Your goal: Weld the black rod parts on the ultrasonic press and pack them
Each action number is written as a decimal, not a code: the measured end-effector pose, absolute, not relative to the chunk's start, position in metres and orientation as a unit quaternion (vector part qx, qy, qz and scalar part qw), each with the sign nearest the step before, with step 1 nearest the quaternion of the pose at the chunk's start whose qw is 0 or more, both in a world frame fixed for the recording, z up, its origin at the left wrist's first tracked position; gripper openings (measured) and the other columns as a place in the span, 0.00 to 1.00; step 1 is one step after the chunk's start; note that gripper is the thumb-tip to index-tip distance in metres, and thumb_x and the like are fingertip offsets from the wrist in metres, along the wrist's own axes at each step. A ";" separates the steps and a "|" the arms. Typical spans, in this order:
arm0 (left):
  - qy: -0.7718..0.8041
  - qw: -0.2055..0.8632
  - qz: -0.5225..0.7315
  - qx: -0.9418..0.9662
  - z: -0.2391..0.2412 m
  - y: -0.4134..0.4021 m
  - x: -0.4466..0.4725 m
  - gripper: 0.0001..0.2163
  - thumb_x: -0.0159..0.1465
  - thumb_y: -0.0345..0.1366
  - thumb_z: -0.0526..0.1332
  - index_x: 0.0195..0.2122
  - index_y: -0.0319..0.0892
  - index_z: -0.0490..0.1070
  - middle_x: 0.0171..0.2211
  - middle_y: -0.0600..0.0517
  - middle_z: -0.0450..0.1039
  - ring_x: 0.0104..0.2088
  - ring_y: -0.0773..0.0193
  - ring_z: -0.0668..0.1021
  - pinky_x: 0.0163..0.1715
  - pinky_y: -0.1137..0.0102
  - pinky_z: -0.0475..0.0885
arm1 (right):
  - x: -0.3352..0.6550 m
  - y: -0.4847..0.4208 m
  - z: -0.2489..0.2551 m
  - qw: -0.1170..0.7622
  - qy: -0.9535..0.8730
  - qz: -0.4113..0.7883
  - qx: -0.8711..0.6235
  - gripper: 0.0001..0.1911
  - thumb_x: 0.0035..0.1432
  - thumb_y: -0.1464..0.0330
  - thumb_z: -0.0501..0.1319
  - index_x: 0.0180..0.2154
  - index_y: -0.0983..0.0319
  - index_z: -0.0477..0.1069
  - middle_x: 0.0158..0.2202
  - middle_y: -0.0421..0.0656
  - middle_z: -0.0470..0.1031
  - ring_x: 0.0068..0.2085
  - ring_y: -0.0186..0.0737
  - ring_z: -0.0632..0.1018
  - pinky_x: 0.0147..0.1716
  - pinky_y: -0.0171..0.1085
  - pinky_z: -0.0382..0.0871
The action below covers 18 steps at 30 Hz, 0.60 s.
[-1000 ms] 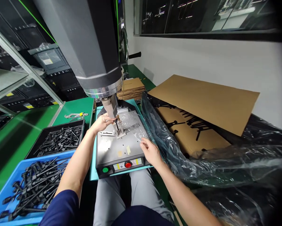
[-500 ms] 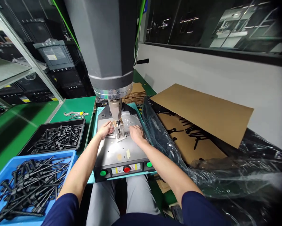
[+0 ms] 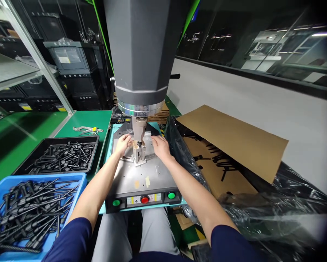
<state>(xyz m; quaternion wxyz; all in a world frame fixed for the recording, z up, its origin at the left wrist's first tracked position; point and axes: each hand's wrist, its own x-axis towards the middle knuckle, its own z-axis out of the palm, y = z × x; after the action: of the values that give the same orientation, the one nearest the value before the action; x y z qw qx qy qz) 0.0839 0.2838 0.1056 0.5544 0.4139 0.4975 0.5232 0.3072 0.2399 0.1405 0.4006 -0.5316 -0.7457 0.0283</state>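
Your right hand (image 3: 161,146) had come in from the front of the metal plate (image 3: 133,176) since a second earlier, reaching the right side of the fixture (image 3: 136,155), while your left hand (image 3: 122,145) had shifted to its left side. Fingers were bent on both — whether either hand gripped anything could not be told. Between them, the small black part (image 3: 139,144) sat at the top of the fixture, right under the machine's pale metal tip (image 3: 139,128). A red button (image 3: 144,199) lay between two green buttons (image 3: 171,195) on the plate's front panel. To your left, a black tray (image 3: 94,155) and a blue bin (image 3: 81,183) held black pieces — and metal tools (image 3: 85,129) lay behind them on the green surface (image 3: 94,118).
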 end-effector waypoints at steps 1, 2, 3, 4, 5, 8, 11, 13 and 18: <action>0.495 0.537 0.543 0.415 0.112 0.281 0.082 0.23 0.60 0.45 0.65 0.53 0.38 0.69 0.50 0.42 0.75 0.38 0.66 0.81 0.39 0.70 0.77 | 0.307 0.236 0.147 0.408 -0.755 0.012 -0.514 0.15 0.66 0.72 0.52 0.45 0.64 0.77 0.42 0.49 0.79 0.44 0.48 0.75 0.48 0.43 0.70; 0.489 0.516 0.563 0.422 0.119 0.276 0.080 0.23 0.61 0.45 0.65 0.54 0.39 0.69 0.53 0.41 0.73 0.41 0.65 0.81 0.42 0.69 0.77 | 0.307 0.230 0.154 0.416 -0.762 -0.001 -0.496 0.16 0.67 0.71 0.51 0.45 0.63 0.77 0.42 0.49 0.78 0.45 0.48 0.75 0.48 0.44 0.70; 0.480 0.494 0.581 0.434 0.125 0.269 0.078 0.24 0.61 0.46 0.65 0.55 0.39 0.68 0.56 0.41 0.72 0.43 0.63 0.81 0.43 0.67 0.77 | 0.307 0.224 0.160 0.424 -0.769 -0.011 -0.479 0.16 0.68 0.70 0.51 0.46 0.62 0.77 0.42 0.49 0.78 0.46 0.48 0.74 0.49 0.45 0.71; 0.472 0.470 0.597 0.447 0.131 0.259 0.076 0.24 0.61 0.46 0.65 0.55 0.40 0.68 0.57 0.40 0.70 0.45 0.61 0.81 0.44 0.66 0.78 | 0.307 0.216 0.166 0.433 -0.774 -0.018 -0.462 0.17 0.68 0.70 0.50 0.46 0.61 0.77 0.43 0.48 0.78 0.47 0.48 0.74 0.50 0.45 0.71; 0.464 0.449 0.610 0.460 0.136 0.248 0.074 0.25 0.61 0.47 0.65 0.56 0.40 0.69 0.59 0.40 0.69 0.47 0.58 0.80 0.44 0.64 0.78 | 0.306 0.208 0.171 0.439 -0.779 -0.022 -0.447 0.17 0.69 0.70 0.50 0.47 0.60 0.77 0.44 0.48 0.78 0.48 0.48 0.73 0.51 0.46 0.70; 0.461 0.417 0.630 0.466 0.142 0.207 0.070 0.26 0.61 0.48 0.65 0.57 0.41 0.68 0.61 0.40 0.67 0.52 0.54 0.78 0.45 0.62 0.79 | 0.303 0.180 0.174 0.446 -0.797 -0.029 -0.406 0.16 0.69 0.70 0.51 0.49 0.58 0.77 0.45 0.48 0.77 0.51 0.48 0.73 0.53 0.49 0.71; 0.469 0.415 0.641 0.443 0.136 0.165 0.068 0.26 0.61 0.48 0.65 0.58 0.42 0.68 0.63 0.40 0.65 0.54 0.52 0.76 0.46 0.62 0.79 | 0.302 0.155 0.164 0.441 -0.813 -0.036 -0.379 0.15 0.68 0.71 0.53 0.48 0.58 0.77 0.45 0.48 0.78 0.52 0.48 0.73 0.53 0.49 0.72; 0.478 0.417 0.641 0.432 0.129 0.143 0.068 0.26 0.61 0.47 0.65 0.58 0.43 0.68 0.63 0.40 0.65 0.54 0.52 0.77 0.46 0.62 0.79 | 0.303 0.143 0.156 0.438 -0.815 -0.030 -0.379 0.16 0.67 0.72 0.54 0.49 0.58 0.77 0.46 0.48 0.78 0.53 0.48 0.73 0.53 0.50 0.73; 0.492 0.431 0.619 0.435 0.116 0.115 0.069 0.26 0.61 0.48 0.65 0.59 0.46 0.68 0.63 0.43 0.64 0.53 0.54 0.77 0.45 0.62 0.79 | 0.308 0.126 0.142 0.428 -0.816 -0.016 -0.389 0.16 0.67 0.73 0.54 0.49 0.57 0.77 0.47 0.48 0.77 0.54 0.49 0.73 0.54 0.52 0.73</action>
<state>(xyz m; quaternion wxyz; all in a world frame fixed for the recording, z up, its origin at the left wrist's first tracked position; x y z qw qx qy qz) 0.0691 0.1148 0.1163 0.4306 0.4352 0.4920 0.6190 0.3079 0.1258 0.1415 0.4281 -0.3889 -0.8156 -0.0156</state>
